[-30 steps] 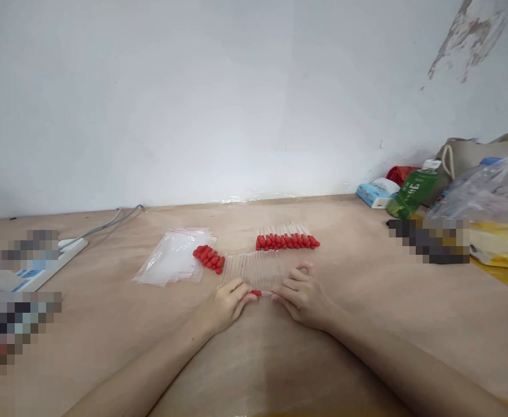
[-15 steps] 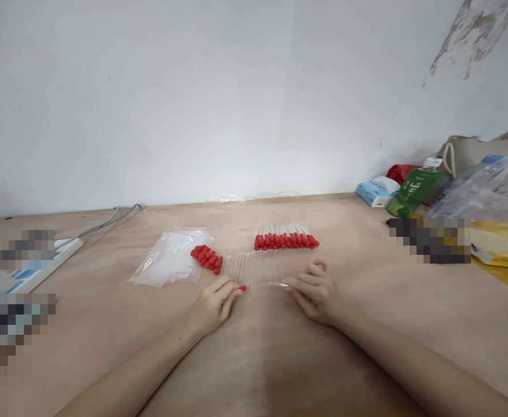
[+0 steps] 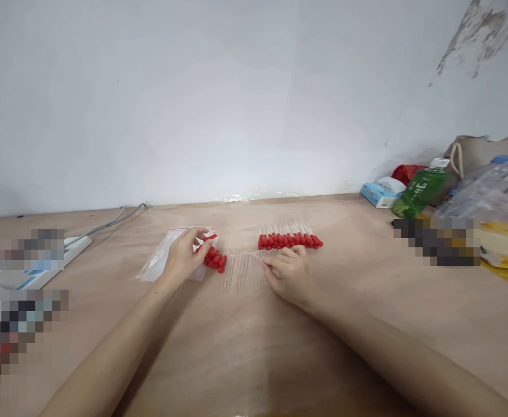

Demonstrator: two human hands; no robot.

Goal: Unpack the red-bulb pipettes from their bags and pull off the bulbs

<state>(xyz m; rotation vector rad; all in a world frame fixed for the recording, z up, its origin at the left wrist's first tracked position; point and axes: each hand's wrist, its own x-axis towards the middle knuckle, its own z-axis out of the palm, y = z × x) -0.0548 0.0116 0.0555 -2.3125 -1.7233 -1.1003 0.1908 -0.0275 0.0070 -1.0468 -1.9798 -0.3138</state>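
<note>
Picking looks to be the step in hand, one small red bulb-shaped piece at a time; left hand (image 3: 188,255), left of the frame's centre, reaches over the loose heap of red bulb-shaped pieces (image 3: 215,260), its fingers curved and its thumb and forefinger set either side of one piece, though whether they grip it I cannot tell; right hand (image 3: 291,272), right of centre, is pinching one slim clear stick (image 3: 258,255) between thumb and forefinger; beneath it, at the frame's centre, lies a row of slim clear sticks (image 3: 238,272), side by side on the brown table (image 3: 219,353); just above that, a neat row of red-headed clear sticks (image 3: 291,240) lies with its heads toward the bottom of the frame; transparent plastic bags (image 3: 153,267) lie partly under the left forearm and hand; the next move seems to call for a clean pinch on a single piece, its neighbours undisturbed, and a steady right hand.
</note>
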